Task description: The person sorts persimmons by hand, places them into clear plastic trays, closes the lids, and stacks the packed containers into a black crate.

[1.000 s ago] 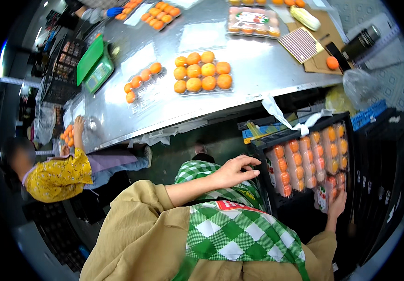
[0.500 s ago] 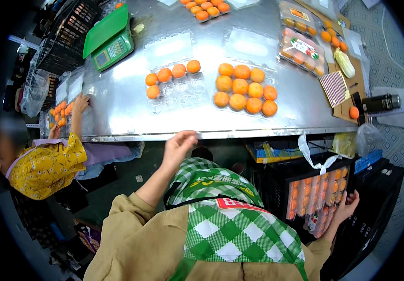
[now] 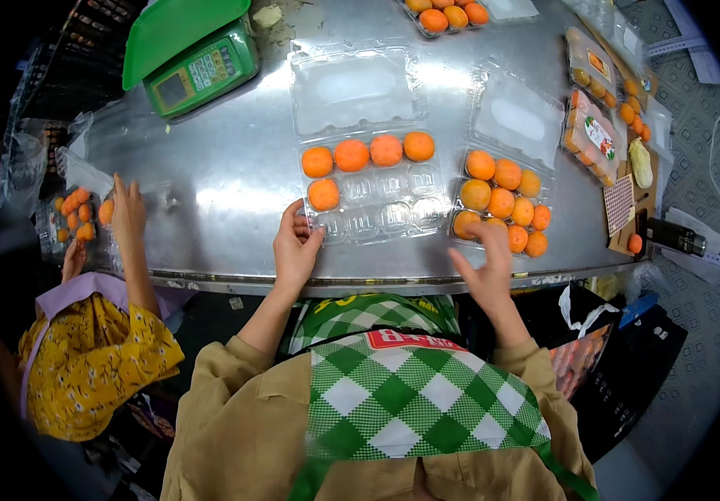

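Two hinged clear plastic clamshell boxes lie with lids folded back before me. The left clamshell (image 3: pixel 376 179) has a filled back row of oranges (image 3: pixel 351 155) plus one orange (image 3: pixel 323 194) in its middle row; its other cups are bare. My left hand (image 3: pixel 295 250) is closed at its near left corner, thumb and bent fingers at the rim. Every visible cup of the right clamshell (image 3: pixel 517 108) carries an orange (image 3: pixel 501 202). Over its near left corner my right hand (image 3: pixel 488 263) is open with fingers spread, fingertips by a front orange (image 3: pixel 465 224); contact is unclear.
A green scale (image 3: pixel 201 71) stands back left. At left a person in a yellow sleeve (image 3: pixel 97 367) handles another box of oranges (image 3: pixel 73 213). Closed boxes (image 3: pixel 591 138), a pale vegetable (image 3: pixel 641 163) and a black flask (image 3: pixel 675 237) line the right side. A black crate (image 3: pixel 639 359) sits below.
My right hand has come up from the crate at the lower right to the filled box. My left hand has moved forward to the partly filled box. The view has shifted closer to the table.
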The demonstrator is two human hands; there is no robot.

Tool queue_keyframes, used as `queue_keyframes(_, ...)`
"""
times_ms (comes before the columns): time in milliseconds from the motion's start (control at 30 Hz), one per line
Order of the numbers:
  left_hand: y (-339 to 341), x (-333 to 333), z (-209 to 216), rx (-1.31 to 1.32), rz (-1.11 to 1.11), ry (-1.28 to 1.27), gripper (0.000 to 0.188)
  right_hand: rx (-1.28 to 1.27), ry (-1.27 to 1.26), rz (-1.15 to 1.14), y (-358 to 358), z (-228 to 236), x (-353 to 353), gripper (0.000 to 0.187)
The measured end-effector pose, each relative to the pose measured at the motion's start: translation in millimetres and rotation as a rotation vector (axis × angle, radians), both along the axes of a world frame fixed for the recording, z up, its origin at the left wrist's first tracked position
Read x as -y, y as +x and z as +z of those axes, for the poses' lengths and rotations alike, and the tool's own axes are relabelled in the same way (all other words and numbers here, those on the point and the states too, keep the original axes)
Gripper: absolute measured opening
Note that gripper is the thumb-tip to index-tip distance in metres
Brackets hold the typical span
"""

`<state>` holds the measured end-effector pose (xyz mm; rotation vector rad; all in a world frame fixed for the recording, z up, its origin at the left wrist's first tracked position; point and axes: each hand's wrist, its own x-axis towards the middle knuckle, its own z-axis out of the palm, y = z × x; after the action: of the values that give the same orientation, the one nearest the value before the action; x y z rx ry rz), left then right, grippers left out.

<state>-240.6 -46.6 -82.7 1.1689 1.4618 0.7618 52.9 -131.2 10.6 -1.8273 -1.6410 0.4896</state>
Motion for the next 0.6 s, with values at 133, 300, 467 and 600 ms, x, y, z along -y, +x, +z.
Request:
queue_keyframes(133, -10, -6, -1, -0.020, -0.067, -0.054, 0.059, 0.019, 0.072, 0.147, -36, -10, -61, 0.038)
queue_keyframes(300, -18, -19, 25, -0.129, -0.127, -0.052, 0.057, 0.102, 0.114, 0.244, -70, -14, -130, 0.052)
queue_keyframes(467, -14, -44, 52, -0.297, -0.139, 0.350, 0.052, 0.147, 0.055, 0.287, -84, -34, -159, 0.064)
queue_keyframes(600, 0, -66, 53, -0.336, -0.186, 0.476, 0.042, 0.200, 0.017, 0.339, -85, -45, -167, 0.069)
